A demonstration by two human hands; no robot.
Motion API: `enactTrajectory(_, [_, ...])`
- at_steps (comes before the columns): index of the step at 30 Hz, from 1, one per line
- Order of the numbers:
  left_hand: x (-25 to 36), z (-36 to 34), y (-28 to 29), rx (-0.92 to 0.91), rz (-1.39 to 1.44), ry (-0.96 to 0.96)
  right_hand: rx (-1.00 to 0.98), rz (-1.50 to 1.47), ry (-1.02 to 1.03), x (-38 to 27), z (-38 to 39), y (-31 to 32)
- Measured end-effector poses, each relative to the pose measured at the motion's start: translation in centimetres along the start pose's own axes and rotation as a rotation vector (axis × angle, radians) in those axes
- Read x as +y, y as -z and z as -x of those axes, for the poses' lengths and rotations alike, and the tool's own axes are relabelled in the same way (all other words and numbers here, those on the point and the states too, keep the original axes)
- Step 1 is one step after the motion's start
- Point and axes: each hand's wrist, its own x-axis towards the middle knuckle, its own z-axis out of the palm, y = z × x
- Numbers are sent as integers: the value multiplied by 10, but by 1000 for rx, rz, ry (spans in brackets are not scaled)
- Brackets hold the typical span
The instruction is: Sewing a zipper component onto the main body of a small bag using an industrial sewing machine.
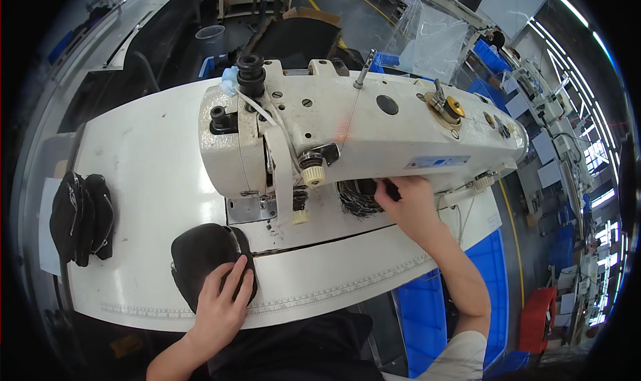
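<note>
A black fabric pouch with a silver zipper along its right side lies flat on the white sewing machine table. On its lower right part rests my left hand, fingers spread and lying on the cloth. My right hand reaches under the arm of the white sewing machine. Its thumb and fingers close on a black fabric piece at the stack of black pieces with frayed threads. The fingertips are partly hidden there. The needle area stands left of that stack, apart from both hands.
More black zippered pouches are piled at the table's left edge. A printed ruler strip runs along the front edge. Blue bins stand below at the right. A grey bucket and other workstations are farther back.
</note>
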Motion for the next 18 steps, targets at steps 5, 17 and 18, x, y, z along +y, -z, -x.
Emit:
enactTrajectory(5, [-12,10,7,-22,-3,39,46,234,555,-57,12,3])
enactTrajectory(17, [-64,36,46,71,255,413,-186,-452,586,-127,19,-49])
enactTrajectory(18, [-68,36,50,129,326,482,-207,-412,631,-114,17,-49])
